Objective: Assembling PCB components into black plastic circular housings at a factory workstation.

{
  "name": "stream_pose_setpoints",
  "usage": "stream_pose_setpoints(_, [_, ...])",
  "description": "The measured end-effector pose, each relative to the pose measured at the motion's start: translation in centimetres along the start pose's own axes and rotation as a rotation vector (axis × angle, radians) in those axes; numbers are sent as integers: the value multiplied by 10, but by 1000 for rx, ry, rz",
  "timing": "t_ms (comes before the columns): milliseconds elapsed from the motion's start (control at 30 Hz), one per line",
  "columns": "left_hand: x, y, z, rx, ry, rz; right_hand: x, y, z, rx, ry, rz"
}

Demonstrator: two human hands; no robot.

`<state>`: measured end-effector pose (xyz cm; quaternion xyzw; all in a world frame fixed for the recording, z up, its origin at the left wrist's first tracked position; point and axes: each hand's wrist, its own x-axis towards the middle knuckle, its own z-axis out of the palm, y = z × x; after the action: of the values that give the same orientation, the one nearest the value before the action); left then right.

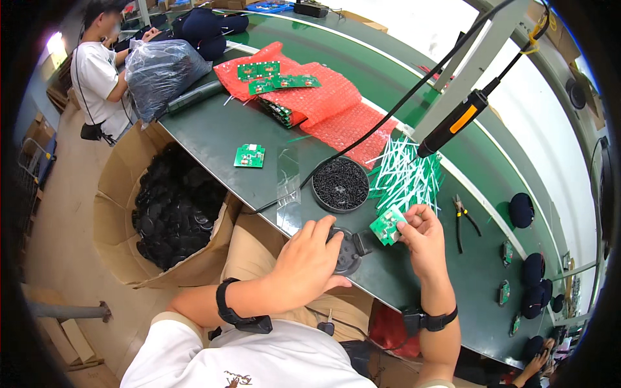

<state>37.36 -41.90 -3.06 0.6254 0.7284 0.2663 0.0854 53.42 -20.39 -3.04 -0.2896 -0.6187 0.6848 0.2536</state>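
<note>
Between finger and thumb of my right hand point(424, 236) is a small green circuit board point(387, 226), tilted above the bench. My left hand point(307, 258) curls around the left side of a black round plastic part point(350, 253) at the bench's near edge, its fingertips partly over it. Just beyond lies a round black dish point(340, 185) full of small black screws. To its right spreads a heap of thin white and green strips point(407, 171). Another green circuit board point(250, 156) lies alone to the left.
A black and orange electric screwdriver point(453, 123) hangs on a cable at the right. Pliers point(462, 220) lie below it. Red bubble wrap point(323, 97) carries more boards. A cardboard box point(116, 239) of black parts stands at left; a person point(100, 77) works beyond.
</note>
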Motion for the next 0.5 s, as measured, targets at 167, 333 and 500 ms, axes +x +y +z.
stream_pose_setpoints(167, [3,-1,2,-13,13,43,-8,1,2,46,-64,9])
stream_pose_setpoints(333, [16,-15,6,-25,-61,241,-7,2,3,63,-55,35])
stream_pose_setpoints(500, [18,-13,14,94,-52,288,-7,4,1,4,-34,21])
